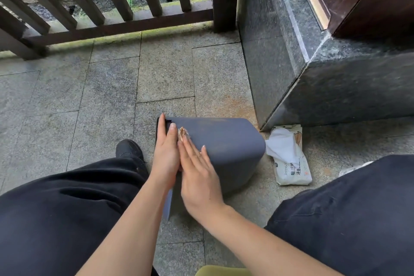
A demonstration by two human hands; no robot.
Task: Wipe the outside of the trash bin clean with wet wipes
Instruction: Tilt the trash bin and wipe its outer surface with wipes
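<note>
A grey-blue trash bin (228, 141) lies on its side on the stone floor, its open end towards the left. My left hand (165, 154) rests flat with straight fingers along the bin's rim edge. My right hand (197, 170) lies flat on the bin's upper side, fingers straight, pressing a soiled, crumpled wet wipe (182, 134) that peeks out at the fingertips. A white pack of wet wipes (291, 166) lies on the floor to the right of the bin, a clean wipe pulled up from its opening.
A dark granite pillar base (313, 78) stands right behind the bin and the pack. A wooden railing (112, 27) runs along the far edge of the floor. My legs in black trousers and a black shoe (128, 148) flank the bin.
</note>
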